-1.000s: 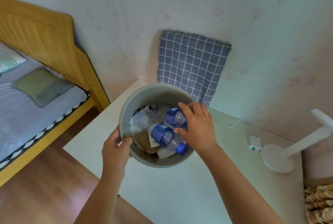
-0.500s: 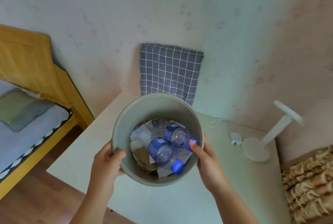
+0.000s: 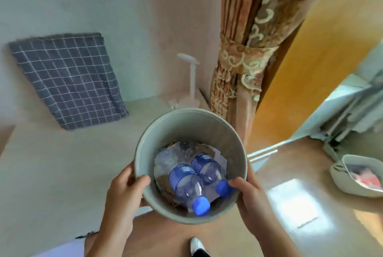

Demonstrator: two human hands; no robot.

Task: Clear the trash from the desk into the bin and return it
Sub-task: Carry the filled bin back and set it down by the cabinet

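Gripping the rim from opposite sides, both hands are seen closed on a grey round bin [image 3: 207,130]. The left hand [image 3: 124,192] is clamped on the left rim, its thumb [image 3: 143,180] hooked over the edge into the bin and the remaining fingers wrapped against the outer wall. The right hand [image 3: 250,192] is clamped on the right rim in the same way, its thumb [image 3: 238,182] laid inside the edge, just beside a blue cap, the other fingers hidden behind the wall. The bin is thus held between the two hands, its mouth tilted toward the camera, off the desk [image 3: 51,163] and over the near edge of the desk and the wooden floor [image 3: 290,205].

Inside the bin, two clear bottles with blue labels and blue caps are shown side by side: the nearer bottle [image 3: 184,186] and the farther bottle [image 3: 207,167], both caps pointing to the near rim. Crumpled plastic and paper scraps [image 3: 176,153] are seen beneath them.

On the desk, a checked grey cushion [image 3: 68,82] is leaned against the wall, and a white lamp [image 3: 190,82] is placed at the far corner. A patterned curtain [image 3: 248,49] is hung beside the desk. A grey basket [image 3: 356,176] is set on the floor at right, well apart from the bin.
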